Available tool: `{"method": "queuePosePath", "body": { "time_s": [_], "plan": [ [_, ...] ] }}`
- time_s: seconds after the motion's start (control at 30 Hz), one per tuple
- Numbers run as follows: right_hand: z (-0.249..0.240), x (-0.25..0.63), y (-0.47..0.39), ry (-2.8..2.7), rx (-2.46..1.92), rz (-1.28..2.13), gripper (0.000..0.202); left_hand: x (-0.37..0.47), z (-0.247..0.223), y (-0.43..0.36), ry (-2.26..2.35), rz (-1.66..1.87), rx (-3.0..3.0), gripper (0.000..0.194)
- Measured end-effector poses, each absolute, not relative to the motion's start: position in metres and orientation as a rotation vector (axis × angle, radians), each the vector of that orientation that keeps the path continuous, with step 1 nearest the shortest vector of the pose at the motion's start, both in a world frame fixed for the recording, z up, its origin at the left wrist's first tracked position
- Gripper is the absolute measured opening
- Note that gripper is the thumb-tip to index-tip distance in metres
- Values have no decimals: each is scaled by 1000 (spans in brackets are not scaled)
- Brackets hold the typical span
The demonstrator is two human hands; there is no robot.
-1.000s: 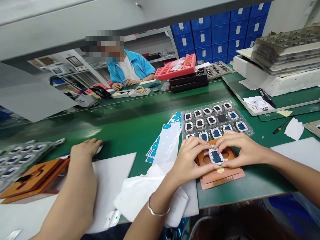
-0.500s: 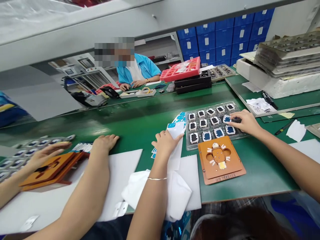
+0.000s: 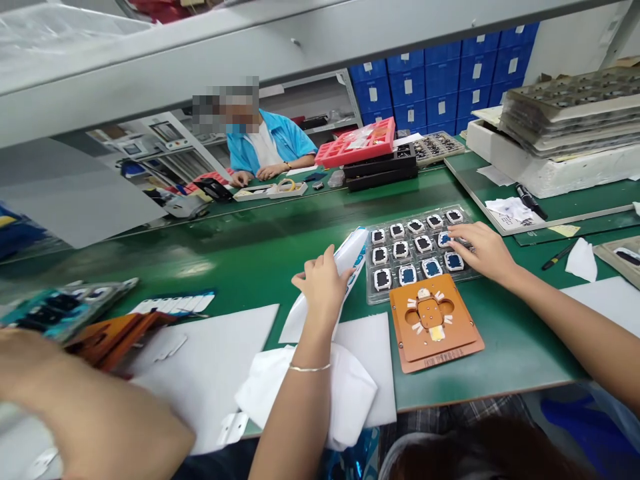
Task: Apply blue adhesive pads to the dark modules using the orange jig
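My left hand, with a bracelet at the wrist, grips a curled white sheet between thumb and fingers. Blue stickers show along the sheet's right edge. Over the clear tray my right hand reaches in from the right, its fingers spread and their tips at the edge of a blue-faced watch-like part. Several such parts sit in rows, some black-faced, some blue-faced. Just in front of the tray lies an orange fixture plate with a recessed middle.
A co-worker's arm crosses the lower left, near another orange fixture. White cloth and a foam sheet lie beside my left forearm. Across the bench sits a person in blue, near red and black trays. A pen lies right.
The sheet in my left hand has been turned and curled, its white back now more visible. My right fingers have spread at the part. The co-worker's near arm has swung left and nearer.
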State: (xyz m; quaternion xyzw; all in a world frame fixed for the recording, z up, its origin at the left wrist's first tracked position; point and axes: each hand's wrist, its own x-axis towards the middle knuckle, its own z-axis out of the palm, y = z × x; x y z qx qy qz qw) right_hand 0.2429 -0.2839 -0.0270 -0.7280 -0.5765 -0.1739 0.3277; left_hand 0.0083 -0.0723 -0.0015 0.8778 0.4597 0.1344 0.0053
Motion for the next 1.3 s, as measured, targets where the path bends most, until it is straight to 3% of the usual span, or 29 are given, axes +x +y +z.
{"method": "queuePosePath", "body": {
  "time_s": [0.2, 0.3, 0.47, 0.8, 1.03, 1.2, 1.3],
  "plan": [
    [-1, 200, -292, -1543, -1543, -671, 24, 12, -3, -103, 623, 1527, 3048, 36],
    [4, 185, -293, -1611, -1435, -719, 34, 17, -4, -114, 208, 1794, 3093, 33],
    [3, 176, -294, -1646, -1425, -623, 36, 18, -2, -121, -60, 1786, 3077, 32],
    [5, 168, -298, -1581, -1368, -446, 18, 17, 3, -128, -162, 1655, 3127, 33],
    [6, 162, -300, -1490, -1383, -273, 12, 15, 6, -132, -105, 1484, 3106, 68],
    [1, 160, -298, -1479, -1394, -222, 11, 16, 6, -129, -153, 1736, 3043, 42],
    [-1, 158, -298, -1470, -1358, -241, 15, 17, 9, -129, -190, 1779, 3057, 38]
  ]
}}
